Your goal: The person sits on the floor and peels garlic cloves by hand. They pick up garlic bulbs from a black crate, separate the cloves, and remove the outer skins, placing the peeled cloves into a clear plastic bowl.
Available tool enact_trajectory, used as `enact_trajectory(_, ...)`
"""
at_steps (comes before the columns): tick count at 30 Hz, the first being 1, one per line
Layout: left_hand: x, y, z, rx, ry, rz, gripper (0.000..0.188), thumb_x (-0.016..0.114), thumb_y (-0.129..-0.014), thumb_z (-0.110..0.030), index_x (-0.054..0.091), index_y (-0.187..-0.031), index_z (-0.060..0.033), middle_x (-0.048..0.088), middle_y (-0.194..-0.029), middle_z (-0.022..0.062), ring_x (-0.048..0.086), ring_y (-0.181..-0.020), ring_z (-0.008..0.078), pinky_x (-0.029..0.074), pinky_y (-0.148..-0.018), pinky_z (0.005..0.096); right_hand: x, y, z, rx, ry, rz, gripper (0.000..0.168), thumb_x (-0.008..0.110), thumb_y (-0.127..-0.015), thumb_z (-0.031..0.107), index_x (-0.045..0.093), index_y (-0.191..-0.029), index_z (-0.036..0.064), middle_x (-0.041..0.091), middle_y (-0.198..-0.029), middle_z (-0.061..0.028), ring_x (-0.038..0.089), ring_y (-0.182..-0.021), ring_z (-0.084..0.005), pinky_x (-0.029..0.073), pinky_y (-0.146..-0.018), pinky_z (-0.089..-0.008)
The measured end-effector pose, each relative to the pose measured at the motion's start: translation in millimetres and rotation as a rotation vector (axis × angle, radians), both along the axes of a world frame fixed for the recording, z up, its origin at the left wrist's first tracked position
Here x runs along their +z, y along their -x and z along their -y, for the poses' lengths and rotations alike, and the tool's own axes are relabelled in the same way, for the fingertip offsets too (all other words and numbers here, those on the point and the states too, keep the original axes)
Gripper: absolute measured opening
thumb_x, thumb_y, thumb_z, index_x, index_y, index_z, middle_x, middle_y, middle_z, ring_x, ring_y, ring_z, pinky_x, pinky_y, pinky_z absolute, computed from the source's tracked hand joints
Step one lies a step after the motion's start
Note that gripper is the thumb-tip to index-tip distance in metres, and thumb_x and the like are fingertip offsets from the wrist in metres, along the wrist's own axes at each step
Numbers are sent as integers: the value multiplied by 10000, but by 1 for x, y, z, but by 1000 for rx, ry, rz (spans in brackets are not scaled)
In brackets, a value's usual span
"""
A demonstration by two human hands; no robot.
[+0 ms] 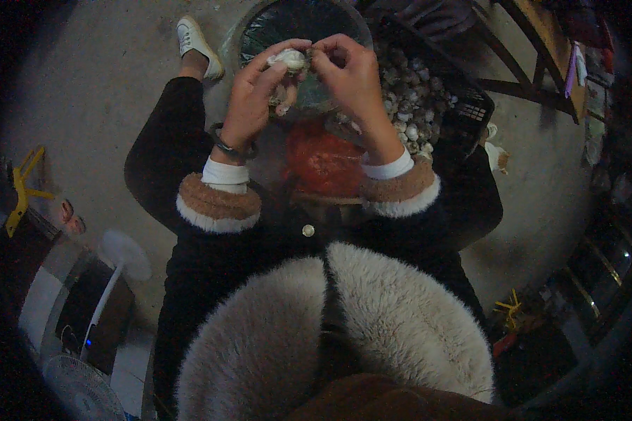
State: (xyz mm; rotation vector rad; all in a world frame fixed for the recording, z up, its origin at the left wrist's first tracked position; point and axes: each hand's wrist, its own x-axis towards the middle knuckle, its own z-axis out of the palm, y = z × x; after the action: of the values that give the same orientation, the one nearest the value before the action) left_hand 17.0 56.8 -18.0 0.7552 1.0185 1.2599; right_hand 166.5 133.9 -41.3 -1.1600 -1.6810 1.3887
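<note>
My left hand [250, 97] holds a pale garlic bulb [289, 60] between thumb and fingers. Below it, more papery, pale material shows at the curled lower fingers, too blurred to name. The thumb and forefinger of my right hand [354, 73] pinch the bulb's brownish right end. Both hands are above a round tub [366, 31] with a dark, shiny lining. Right of my right wrist, many garlic bulbs [408, 100] fill a black plastic crate [471, 113] tilted against my leg. A red mesh or plastic bag [324, 158] lies between my forearms.
Wooden furniture legs [532, 84] stand beyond the crate at upper right. A white desk lamp [124, 252] and a fan [84, 389] are at lower left. Yellow-framed objects [18, 194] stand near the left edge. Concrete floor [105, 94] surrounds my legs.
</note>
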Motion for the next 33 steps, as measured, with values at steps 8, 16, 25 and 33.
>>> enact_trajectory(8, -1, -3, -4, 91, 1, -16, 415, 371, -971, -205, 443, -1359, -79, 573, -947, 37, 476, -628, 44, 388, -549, 173, 10, -8, -6, 21, -131, -11, 197, 682, -818, 166, 676, -929, 3, 670, -763, -97, 622, -686, -136, 502, -631, -277)
enact_trajectory(16, -10, -1, -1, 18, -84, -172, 411, 347, -981, -213, 433, -1358, -76, 575, -915, 21, 474, -623, 39, 390, -529, 184, 23, -3, -1, 198, 145, -90, 188, 683, -827, 117, 655, -960, -13, 663, -794, -56, 610, -712, -90, 493, -642, -231)
enact_trajectory(25, -6, 0, -1, 13, -46, -73, 428, 328, -979, -250, 437, -1341, -50, 596, -950, 39, 490, -641, 43, 387, -524, 183, 19, -4, -2, 205, 183, -135, 167, 665, -834, 110, 653, -937, -20, 665, -778, -64, 621, -718, -91, 502, -633, -234)
enact_trajectory(33, -16, 1, -2, 103, -137, -446, 417, 540, -915, -158, 446, -1309, -64, 556, -1071, 51, 541, -938, 105, 460, -789, 249, 27, 0, -4, 119, 34, -73, 158, 670, -832, 141, 656, -917, 9, 673, -810, -66, 632, -767, -121, 505, -685, -265)
